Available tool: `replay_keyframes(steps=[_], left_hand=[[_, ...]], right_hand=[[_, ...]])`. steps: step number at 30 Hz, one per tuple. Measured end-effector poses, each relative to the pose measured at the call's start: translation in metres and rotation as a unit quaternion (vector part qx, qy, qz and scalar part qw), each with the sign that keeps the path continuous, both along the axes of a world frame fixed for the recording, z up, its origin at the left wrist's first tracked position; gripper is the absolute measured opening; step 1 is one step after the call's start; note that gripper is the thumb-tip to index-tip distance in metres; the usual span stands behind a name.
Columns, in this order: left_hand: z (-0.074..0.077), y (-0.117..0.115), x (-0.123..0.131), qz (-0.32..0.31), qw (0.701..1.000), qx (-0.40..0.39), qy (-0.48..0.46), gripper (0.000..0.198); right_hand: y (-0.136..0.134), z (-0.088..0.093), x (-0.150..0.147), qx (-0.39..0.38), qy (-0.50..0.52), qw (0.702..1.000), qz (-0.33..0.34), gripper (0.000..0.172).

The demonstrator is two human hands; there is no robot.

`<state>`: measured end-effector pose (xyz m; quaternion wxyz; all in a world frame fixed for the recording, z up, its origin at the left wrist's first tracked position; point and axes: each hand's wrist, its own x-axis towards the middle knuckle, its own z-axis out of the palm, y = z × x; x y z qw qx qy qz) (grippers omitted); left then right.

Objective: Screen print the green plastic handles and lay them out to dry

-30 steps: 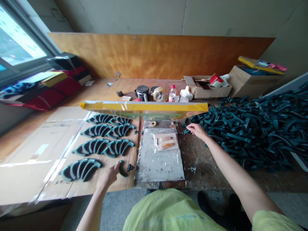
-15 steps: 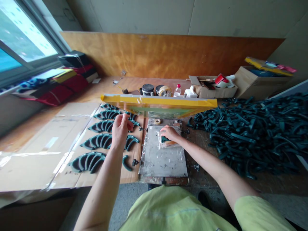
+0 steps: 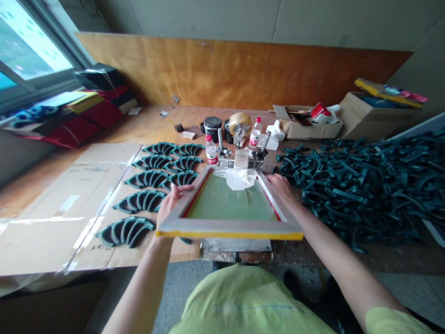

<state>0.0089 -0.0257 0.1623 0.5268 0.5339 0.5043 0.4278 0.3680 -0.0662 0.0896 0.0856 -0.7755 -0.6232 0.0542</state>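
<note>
A silk-screen printing frame [image 3: 229, 228] with green mesh [image 3: 229, 206] lies lowered and tilted in front of me, yellow tape along its near edge. A whitish patch [image 3: 239, 181] covers the far part of the mesh. My left hand [image 3: 170, 202] is at the frame's left bar, fingers bent against it and one finger stretched along it. On the other side, my right hand [image 3: 281, 186] grips the right bar, its fingers partly hidden. Under the frame, the metal base plate [image 3: 236, 245] shows only at its near edge; whatever lies on it is hidden.
Fanned rows of dark green curved handles [image 3: 139, 202] lie on cardboard [image 3: 83, 185] at left. A large heap of similar pieces [image 3: 365, 190] covers the right. Behind the frame stand two bottles [image 3: 211, 153], black tubs [image 3: 212, 129], a tape roll [image 3: 239, 123] and boxes [image 3: 314, 127].
The raised frame has come down toward me over the plate. My right hand has left the plastic-wrapped piece on the plate for the frame's right side; my left hand has moved slightly down and left.
</note>
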Motion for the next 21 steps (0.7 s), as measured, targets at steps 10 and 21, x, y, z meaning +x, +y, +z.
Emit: replay_keyframes(steps=[10, 21], left_hand=[[-0.136, -0.031, -0.018, -0.053, 0.988, -0.112, 0.097, 0.083], [-0.137, -0.034, -0.019, -0.069, 0.987, -0.12, 0.087, 0.074]], right_hand=[[0.073, 0.03, -0.056, 0.047, 0.022, 0.992, 0.114, 0.037], [0.002, 0.011, -0.054, -0.012, 0.017, 0.945, 0.325, 0.026]])
